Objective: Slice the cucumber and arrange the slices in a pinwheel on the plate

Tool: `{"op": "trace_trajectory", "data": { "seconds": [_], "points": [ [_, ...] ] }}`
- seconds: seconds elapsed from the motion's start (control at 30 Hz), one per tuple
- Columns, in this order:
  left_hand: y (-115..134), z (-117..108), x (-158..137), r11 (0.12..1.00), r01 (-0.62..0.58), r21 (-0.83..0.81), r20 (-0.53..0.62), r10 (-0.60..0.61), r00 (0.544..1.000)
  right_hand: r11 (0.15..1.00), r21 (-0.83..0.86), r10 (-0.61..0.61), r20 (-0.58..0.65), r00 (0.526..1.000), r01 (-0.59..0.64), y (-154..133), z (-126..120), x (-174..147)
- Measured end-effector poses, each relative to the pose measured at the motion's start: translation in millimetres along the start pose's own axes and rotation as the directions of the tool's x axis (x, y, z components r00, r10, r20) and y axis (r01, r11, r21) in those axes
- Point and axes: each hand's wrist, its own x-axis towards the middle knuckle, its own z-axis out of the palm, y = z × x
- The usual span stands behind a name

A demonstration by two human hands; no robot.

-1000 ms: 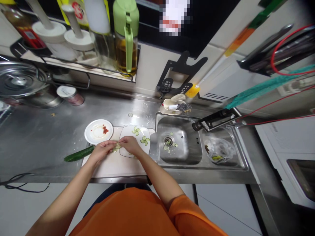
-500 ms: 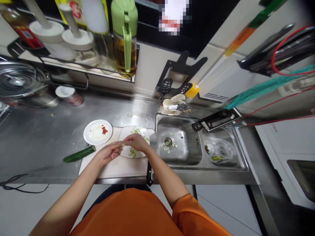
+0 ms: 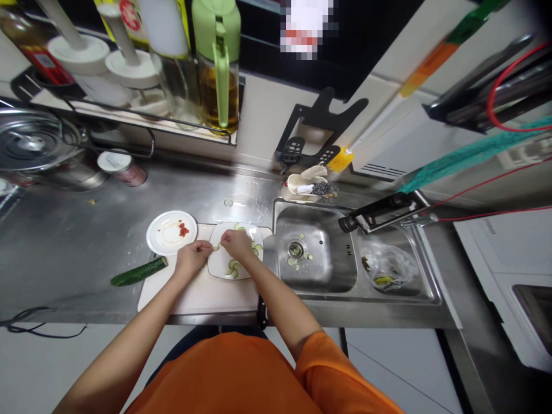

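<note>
A small pale-green cucumber slice (image 3: 216,247) shows between my two hands, above the left edge of a white squarish plate (image 3: 221,265). My left hand (image 3: 193,256) pinches the slice from the left, its back turned up. From over the plate, my right hand (image 3: 237,244) has its fingers closed at the slice's other side; the fingertips are partly hidden. Curved cucumber slices (image 3: 233,268) lie in fanned groups around the plate. Under the plate is a white cutting board (image 3: 194,296). A cut length of cucumber (image 3: 138,271) rests at the board's left edge.
A round white plate (image 3: 160,231) with red bits stands behind my left hand. A black knife handle (image 3: 261,313) juts over the counter's front edge. Right of the board is a sink (image 3: 321,267) with cucumber slices around its drain. A lidded pot (image 3: 77,172) stands back left.
My left hand has turned from palm up to palm down, its fingers now pinching. The hands have drawn slightly apart, and the small slice shows between them.
</note>
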Motion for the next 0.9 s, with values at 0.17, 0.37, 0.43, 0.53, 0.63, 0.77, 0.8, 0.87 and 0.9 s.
{"op": "trace_trajectory", "data": {
  "seconds": [0.17,0.37,0.43,0.53,0.63,0.77,0.8,0.87,0.9],
  "points": [
    [1.0,1.3,2.1,0.985,-0.081,0.155,-0.025,0.086,0.996,0.987,-0.157,-0.040,0.014,0.999,0.042,-1.6,6.4,3.4],
    [0.0,1.0,0.9,0.970,-0.120,0.213,-0.025,0.128,0.991,0.951,-0.287,-0.123,-0.009,0.992,0.115,-1.1,14.5,-0.9],
    [-0.7,0.8,0.7,0.965,-0.134,0.225,-0.023,0.143,0.990,0.938,-0.320,-0.151,-0.024,0.988,0.135,-0.4,17.3,-2.8],
    [-0.8,0.2,0.1,0.961,-0.153,0.230,-0.021,0.162,0.987,0.926,-0.347,-0.170,-0.035,0.985,0.148,0.8,19.6,-5.3],
    [-0.1,-0.4,-0.4,0.961,-0.158,0.229,-0.020,0.167,0.986,0.920,-0.361,-0.186,-0.058,0.981,0.153,1.9,20.3,-8.4],
    [1.1,-1.0,-1.7,0.963,-0.158,0.218,-0.022,0.166,0.986,0.911,-0.373,-0.217,-0.076,0.973,0.175,4.5,25.4,-18.2],
    [1.3,-1.2,-2.2,0.964,-0.157,0.215,-0.018,0.165,0.986,0.907,-0.378,-0.225,-0.071,0.972,0.183,5.7,27.8,-21.9],
    [1.8,-1.6,-3.7,0.966,-0.152,0.208,-0.014,0.159,0.987,0.895,-0.394,-0.252,-0.064,0.966,0.208,8.4,33.0,-29.8],
    [2.0,-1.9,-4.4,0.968,-0.148,0.204,-0.015,0.154,0.988,0.888,-0.403,-0.269,-0.066,0.961,0.221,9.8,35.5,-33.7]
  ]
}}
